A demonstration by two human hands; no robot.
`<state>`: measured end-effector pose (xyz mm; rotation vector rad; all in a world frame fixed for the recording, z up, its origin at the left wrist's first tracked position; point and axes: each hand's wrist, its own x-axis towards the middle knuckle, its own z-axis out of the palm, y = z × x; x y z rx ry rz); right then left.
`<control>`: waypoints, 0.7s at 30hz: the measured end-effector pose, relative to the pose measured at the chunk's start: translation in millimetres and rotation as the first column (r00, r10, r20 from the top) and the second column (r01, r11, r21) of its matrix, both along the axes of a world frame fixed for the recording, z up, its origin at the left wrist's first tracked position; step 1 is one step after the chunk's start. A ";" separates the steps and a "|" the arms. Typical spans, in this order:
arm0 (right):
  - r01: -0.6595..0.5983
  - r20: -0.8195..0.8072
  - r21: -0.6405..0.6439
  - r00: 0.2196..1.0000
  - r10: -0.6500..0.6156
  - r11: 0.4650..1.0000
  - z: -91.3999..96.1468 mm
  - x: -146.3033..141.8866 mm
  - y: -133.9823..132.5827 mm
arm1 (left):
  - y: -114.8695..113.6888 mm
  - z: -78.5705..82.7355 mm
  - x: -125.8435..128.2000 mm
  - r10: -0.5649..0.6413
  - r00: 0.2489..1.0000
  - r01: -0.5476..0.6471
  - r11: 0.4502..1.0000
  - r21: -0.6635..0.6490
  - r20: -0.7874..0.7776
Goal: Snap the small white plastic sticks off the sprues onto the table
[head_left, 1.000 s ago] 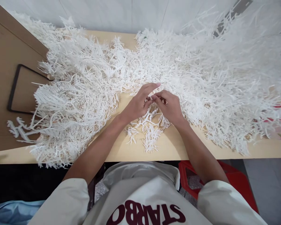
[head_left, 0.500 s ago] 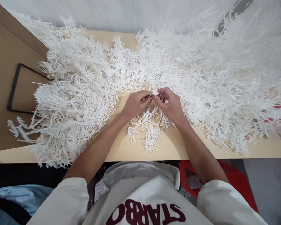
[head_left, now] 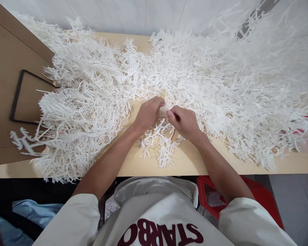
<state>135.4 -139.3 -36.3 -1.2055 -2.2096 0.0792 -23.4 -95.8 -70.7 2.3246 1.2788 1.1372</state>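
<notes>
My left hand [head_left: 148, 113] and my right hand [head_left: 184, 122] meet over the middle of a pale wooden table [head_left: 192, 162]. Both hands have their fingers curled and pinch a small white plastic sprig [head_left: 165, 110] between them. Under the hands lies a small loose cluster of white plastic branch pieces [head_left: 160, 140]. A big heap of the same white spiky branches [head_left: 87, 102] spreads to the left, and a larger heap [head_left: 236, 89] fills the right and back of the table.
A black wire frame [head_left: 16, 95] lies on a brown board at the left. A red plastic stool [head_left: 259, 201] stands below the table edge on the right. Blue fabric [head_left: 28, 215] shows at the lower left. A white tiled wall runs behind.
My left hand's fingers, stretched out a second ago, have curled shut. Both hands have shifted slightly and now pinch together at the sprig.
</notes>
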 end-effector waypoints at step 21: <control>0.183 0.270 -0.101 0.951 -0.150 0.978 0.1 11.0 11.3 | -3.9 -0.8 0.7 -0.158 0.978 0.172 0.981 0.093 -0.138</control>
